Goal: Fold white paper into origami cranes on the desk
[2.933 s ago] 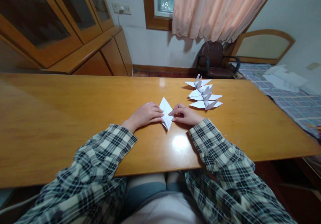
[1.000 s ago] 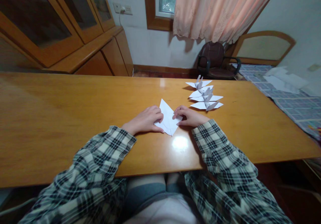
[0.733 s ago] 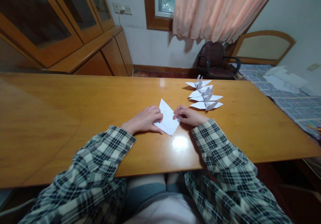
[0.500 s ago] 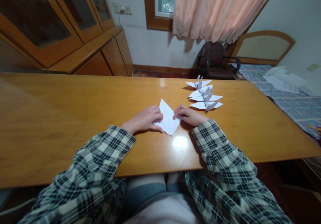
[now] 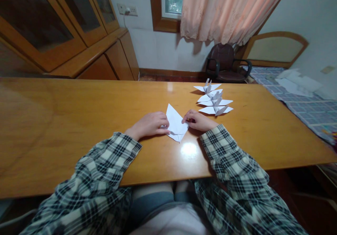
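Note:
A white folded paper [image 5: 176, 123], kite-shaped with its point away from me, lies on the wooden table [image 5: 79, 122] in front of me. My left hand [image 5: 150, 125] lies on its left edge with the fingers curled down onto the paper. My right hand [image 5: 198, 121] pinches the paper's right flap between thumb and fingertips. Both sleeves are checked flannel.
Three finished white paper cranes [image 5: 213, 99] stand in a row on the table just beyond my right hand. A dark office chair [image 5: 223, 63] is behind the table, a wooden cabinet [image 5: 65, 27] at the left, a checked bed [image 5: 302, 101] with papers at the right.
The paper was a narrow kite 2.9 s ago; its right flap has opened outward, so it is wider. In the last second my hands have barely moved.

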`<state>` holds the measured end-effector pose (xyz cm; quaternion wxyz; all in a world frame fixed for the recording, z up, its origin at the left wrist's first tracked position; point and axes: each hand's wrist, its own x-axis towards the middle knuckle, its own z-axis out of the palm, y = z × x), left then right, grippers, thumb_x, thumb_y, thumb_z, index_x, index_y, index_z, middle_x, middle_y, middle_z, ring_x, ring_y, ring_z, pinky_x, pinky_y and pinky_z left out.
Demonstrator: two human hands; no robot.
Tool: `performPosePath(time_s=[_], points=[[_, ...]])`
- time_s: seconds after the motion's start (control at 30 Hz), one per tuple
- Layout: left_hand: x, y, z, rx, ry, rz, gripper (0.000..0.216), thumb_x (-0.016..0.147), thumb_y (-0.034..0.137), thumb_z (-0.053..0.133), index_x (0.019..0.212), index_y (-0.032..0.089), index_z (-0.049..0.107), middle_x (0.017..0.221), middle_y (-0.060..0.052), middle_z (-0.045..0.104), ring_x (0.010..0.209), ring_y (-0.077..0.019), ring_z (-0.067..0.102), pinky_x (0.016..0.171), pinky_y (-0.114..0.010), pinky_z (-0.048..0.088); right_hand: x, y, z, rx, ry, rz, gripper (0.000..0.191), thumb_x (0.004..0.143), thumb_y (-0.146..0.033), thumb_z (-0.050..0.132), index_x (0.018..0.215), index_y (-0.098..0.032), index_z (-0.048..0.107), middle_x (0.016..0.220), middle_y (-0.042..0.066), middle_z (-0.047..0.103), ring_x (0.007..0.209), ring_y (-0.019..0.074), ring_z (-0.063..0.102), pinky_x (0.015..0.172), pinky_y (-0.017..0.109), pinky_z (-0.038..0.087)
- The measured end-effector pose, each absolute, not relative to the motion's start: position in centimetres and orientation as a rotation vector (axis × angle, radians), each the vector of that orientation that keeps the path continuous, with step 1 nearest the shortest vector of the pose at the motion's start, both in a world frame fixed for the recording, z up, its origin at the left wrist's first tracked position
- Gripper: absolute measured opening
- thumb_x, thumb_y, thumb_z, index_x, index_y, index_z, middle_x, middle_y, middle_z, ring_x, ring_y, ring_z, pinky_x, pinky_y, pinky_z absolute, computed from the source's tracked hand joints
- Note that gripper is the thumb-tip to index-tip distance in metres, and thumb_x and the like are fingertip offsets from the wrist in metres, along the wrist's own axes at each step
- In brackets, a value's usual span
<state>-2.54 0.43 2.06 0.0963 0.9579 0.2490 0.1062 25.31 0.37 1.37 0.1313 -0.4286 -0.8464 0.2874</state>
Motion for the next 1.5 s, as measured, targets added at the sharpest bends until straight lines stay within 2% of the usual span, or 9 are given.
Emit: performPosePath(time_s=[0.13,0.37,0.6,0.87,0.97,1.07,1.17,1.3,1.5], points=[[-2.4,-0.4,2.9,2.907,0.792,0.268,0.011,0.089,0.024,0.055,0.088,0.019,0.065,0.095,-0.006,0.064,0.09,-0.0206,0.057,0.075,-0.031,0.041,25.2,0.3,1.5,-1.227,-2.468,0.84,0.03,0.081,-0.002,0.055,0.102,-0.016,0.071,0.1,0.007,0.055,0.083,0.0151,0.055,0.08,0.031,0.049],[-1.9,-0.7,3.3,2.973,0.842,0.225,0.01,0.089,0.025,0.053,0.082,0.019,0.058,0.091,-0.006,0.06,0.087,-0.021,0.054,0.074,-0.033,0.042,25.2,0.2,1.7,-1.206,-2.449,0.864,0.019,0.087,-0.013,0.056,0.101,-0.016,0.07,0.099,0.007,0.054,0.085,0.0156,0.055,0.084,0.033,0.049],[-2.2,-0.2,2.7,2.888,0.929,0.313,0.009,0.085,0.019,0.051,0.091,0.019,0.058,0.105,-0.01,0.057,0.095,-0.0237,0.052,0.08,-0.035,0.043,25.0,0.1,1.8,-1.227,-2.44,0.846,0.027,0.08,-0.008,0.057,0.103,-0.016,0.069,0.098,0.006,0.054,0.081,0.015,0.054,0.082,0.033,0.049],[-2.1,1.0,0.8,2.759,1.104,0.458,0.016,0.087,0.017,0.048,0.1,0.018,0.057,0.1,-0.01,0.057,0.094,-0.0245,0.053,0.081,-0.036,0.045,24.6,-0.1,2.0,-1.29,-2.427,0.789,0.032,0.08,-0.01,0.057,0.11,-0.017,0.066,0.097,0.005,0.056,0.079,0.0144,0.053,0.08,0.03,0.047],[-1.9,1.2,0.3,2.686,1.152,0.508,0.016,0.086,0.014,0.048,0.099,0.018,0.057,0.099,-0.009,0.057,0.092,-0.0236,0.055,0.08,-0.036,0.046,24.5,-0.3,2.2,-1.293,-2.429,0.78,0.033,0.085,-0.019,0.059,0.118,-0.017,0.064,0.102,0.007,0.057,0.081,0.0157,0.055,0.082,0.033,0.048],[-1.7,1.3,-0.1,2.62,1.193,0.56,0.018,0.085,0.011,0.048,0.098,0.017,0.057,0.096,-0.008,0.059,0.089,-0.0222,0.056,0.078,-0.034,0.046,24.4,-0.5,2.2,-1.277,-2.415,0.776,0.049,0.087,-0.04,0.066,0.13,-0.017,0.058,0.109,0.011,0.056,0.089,0.0193,0.058,0.086,0.036,0.049],[-1.7,1.4,-0.4,2.588,1.22,0.602,0.021,0.084,0.009,0.049,0.101,0.017,0.058,0.097,-0.008,0.061,0.089,-0.0217,0.057,0.078,-0.033,0.046,24.4,-0.5,1.9,-1.245,-2.432,0.751,0.072,0.078,-0.05,0.074,0.138,-0.017,0.052,0.113,0.012,0.056,0.1,0.0232,0.058,0.092,0.038,0.048],[-1.6,1.3,-0.5,2.554,1.25,0.632,0.024,0.086,0.01,0.049,0.107,0.017,0.06,0.101,-0.009,0.063,0.092,-0.0219,0.059,0.079,-0.033,0.047,24.1,-0.6,1.5,-1.283,-2.424,0.698,0.069,0.079,-0.047,0.074,0.138,-0.018,0.052,0.112,0.011,0.056,0.099,0.0226,0.058,0.091,0.037,0.048],[-1.3,1.0,0.0,2.525,1.341,0.63,0.019,0.086,0.014,0.05,0.099,0.017,0.064,0.097,-0.009,0.065,0.088,-0.0223,0.061,0.076,-0.033,0.049,22.7,-0.8,1.4,-1.377,-2.415,0.54,0.049,0.083,-0.021,0.062,0.132,-0.013,0.058,0.105,0.01,0.059,0.092,0.0207,0.058,0.085,0.033,0.047]])
